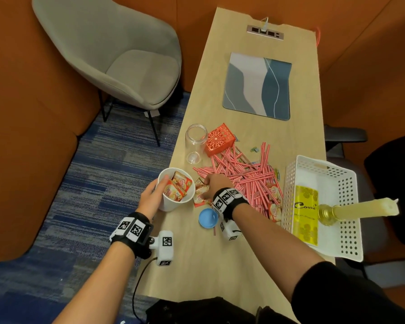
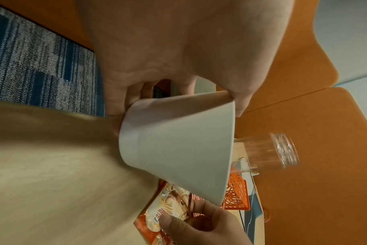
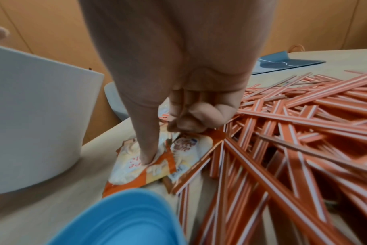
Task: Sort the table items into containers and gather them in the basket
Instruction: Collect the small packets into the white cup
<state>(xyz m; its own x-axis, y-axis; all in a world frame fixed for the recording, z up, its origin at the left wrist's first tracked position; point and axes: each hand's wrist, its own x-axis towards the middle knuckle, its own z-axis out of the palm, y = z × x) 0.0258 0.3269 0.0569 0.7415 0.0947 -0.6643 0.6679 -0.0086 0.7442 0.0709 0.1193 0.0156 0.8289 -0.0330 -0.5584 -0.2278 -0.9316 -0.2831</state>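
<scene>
My left hand (image 1: pixel 157 185) grips a white cup (image 1: pixel 173 204) by its rim, thumb inside and fingers outside, near the table's left edge. The cup (image 2: pixel 178 149) holds several orange coffee sachets (image 1: pixel 177 187). Just right of the cup, my right hand (image 1: pixel 207 187) pinches more loose sachets (image 3: pixel 136 165) lying on the table, thumb pressed on top and fingers curled behind. A big heap of red-and-white striped straws (image 1: pixel 248 176) spreads to the right of that hand. A white perforated basket (image 1: pixel 288 183) stands at the right edge.
The basket holds a yellow powder bottle (image 1: pixel 305 213) and a candle in a gold holder (image 1: pixel 360 208). A clear jar (image 1: pixel 194 143) and an orange lattice box (image 1: pixel 219 141) stand behind the straws. A blue lid (image 1: pixel 208 218) lies under my right wrist. A blue-grey mat (image 1: pixel 255 85) lies farther back.
</scene>
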